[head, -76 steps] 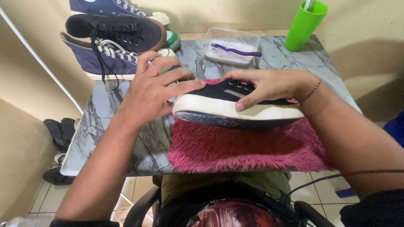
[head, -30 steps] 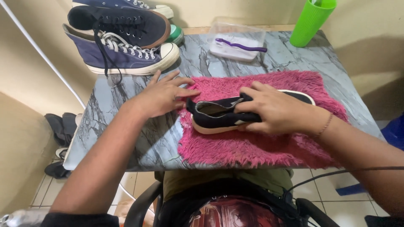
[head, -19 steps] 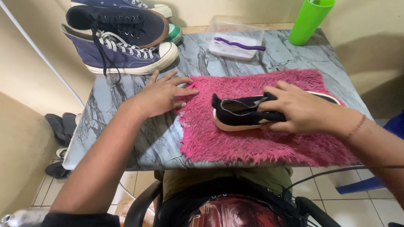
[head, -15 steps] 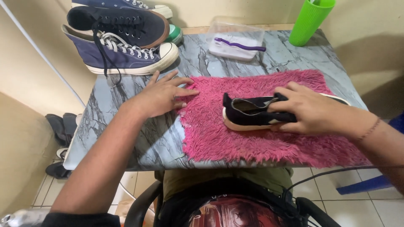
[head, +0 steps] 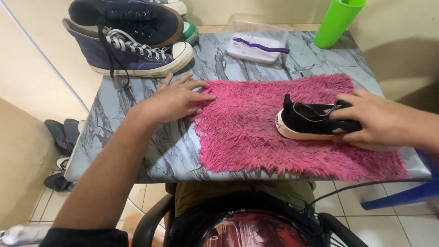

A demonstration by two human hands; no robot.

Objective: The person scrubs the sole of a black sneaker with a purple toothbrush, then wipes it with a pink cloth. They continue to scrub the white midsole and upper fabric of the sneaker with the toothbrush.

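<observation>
Item: black slip-on shoe (head: 311, 122), white-soled, lay on pink shaggy mat (head: 256, 132) at 3 o'clock of the bench (head: 137, 137), long axis 9-to-3, heel toward 9; right hand (head: 379, 121) gripped its toe end, left hand (head: 176, 98) spread flat at the mat's 9 o'clock edge.

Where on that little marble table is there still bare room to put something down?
Bare marble table shows below the left hand, left of the pink rug, and between the toothbrush tray and green cup. The back-left corner is crowded with sneakers.
</observation>
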